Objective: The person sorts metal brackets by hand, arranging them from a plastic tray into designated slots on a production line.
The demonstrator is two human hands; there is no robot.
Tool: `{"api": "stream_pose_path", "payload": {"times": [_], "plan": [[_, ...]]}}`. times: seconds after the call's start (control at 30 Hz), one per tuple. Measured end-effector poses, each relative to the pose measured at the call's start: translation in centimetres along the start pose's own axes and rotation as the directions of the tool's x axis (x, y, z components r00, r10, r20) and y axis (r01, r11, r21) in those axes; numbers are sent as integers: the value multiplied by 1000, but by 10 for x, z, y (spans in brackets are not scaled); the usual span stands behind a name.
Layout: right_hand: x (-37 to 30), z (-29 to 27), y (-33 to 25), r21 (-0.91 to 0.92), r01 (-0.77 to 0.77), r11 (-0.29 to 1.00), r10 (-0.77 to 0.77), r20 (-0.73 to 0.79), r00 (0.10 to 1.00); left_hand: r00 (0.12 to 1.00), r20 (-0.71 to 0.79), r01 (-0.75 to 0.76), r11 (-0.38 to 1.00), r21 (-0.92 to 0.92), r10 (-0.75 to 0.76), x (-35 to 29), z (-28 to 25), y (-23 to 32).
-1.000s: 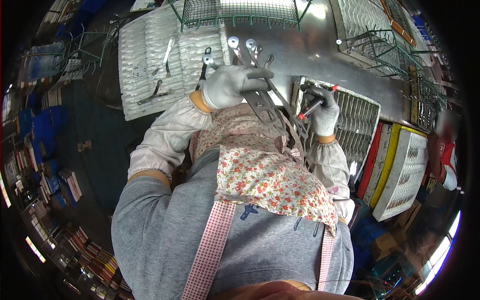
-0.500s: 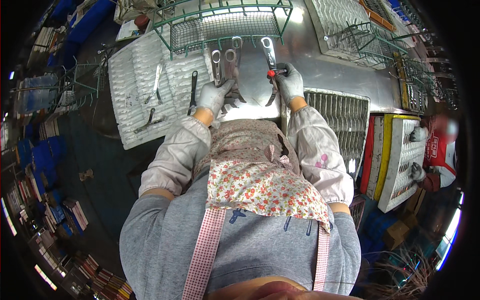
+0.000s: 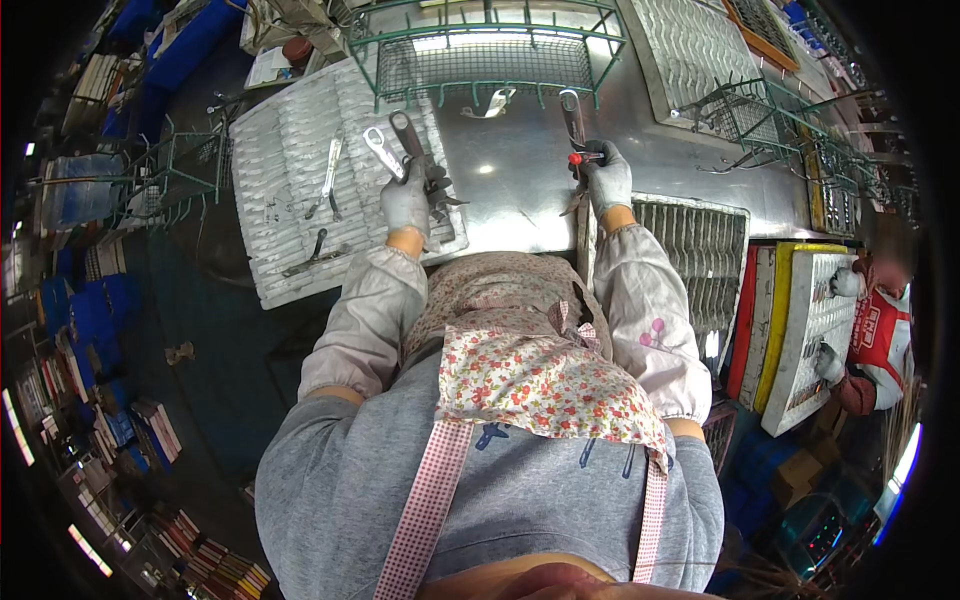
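Observation:
My left hand [image 3: 405, 208], in a grey-white glove, is closed round a bunch of metal wrenches [image 3: 383, 150]. Their handles with hanging holes point away from me, and dark jaw ends stick out to the right of the hand. My gloved right hand [image 3: 609, 180] grips another wrench [image 3: 573, 118], its holed handle pointing up toward the wire rack. A small tool with a red end [image 3: 580, 158] is in the same hand; its kind is unclear. Between the hands, close to the rack's hooks, is one more bright wrench [image 3: 491, 104].
A green wire rack [image 3: 487, 65] with hooks stands ahead on the metal table [image 3: 505, 215]. Loose wrenches [image 3: 330, 180] lie on the ridged white tray [image 3: 275, 215] at left. Another ridged tray [image 3: 690, 260] sits at right. Beyond it, a co-worker's gloved hands [image 3: 830, 362] hold a tray.
My left hand has drawn left over the white tray with its wrenches. One wrench is now apart from it, near the rack. The view has shifted; my right hand keeps its grip.

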State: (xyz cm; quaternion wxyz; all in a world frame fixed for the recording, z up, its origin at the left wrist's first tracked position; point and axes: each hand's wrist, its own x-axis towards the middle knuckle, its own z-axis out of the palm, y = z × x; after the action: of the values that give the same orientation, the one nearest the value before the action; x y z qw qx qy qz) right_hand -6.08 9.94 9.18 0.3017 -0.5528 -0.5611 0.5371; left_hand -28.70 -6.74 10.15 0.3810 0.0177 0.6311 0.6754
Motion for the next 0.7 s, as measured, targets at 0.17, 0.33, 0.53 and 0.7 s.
{"api": "stream_pose_path", "payload": {"times": [0.17,0.33,0.53,0.7], "plan": [[14,-11,13,23,-24,999,24,-14,1000,993,112,19,995,100,-31,11,9,9],[11,-12,17,-55,-11,998,9,-41,999,993,114,10,982,187,-31,7,3,-11],[9,-13,28,-88,14,996,-23,-98,995,973,149,-190,980,66,178,6,-8,-19],[4,-6,23,92,-35,995,47,-140,989,983,80,-184,910,372,166,40,-14,-11]]}}
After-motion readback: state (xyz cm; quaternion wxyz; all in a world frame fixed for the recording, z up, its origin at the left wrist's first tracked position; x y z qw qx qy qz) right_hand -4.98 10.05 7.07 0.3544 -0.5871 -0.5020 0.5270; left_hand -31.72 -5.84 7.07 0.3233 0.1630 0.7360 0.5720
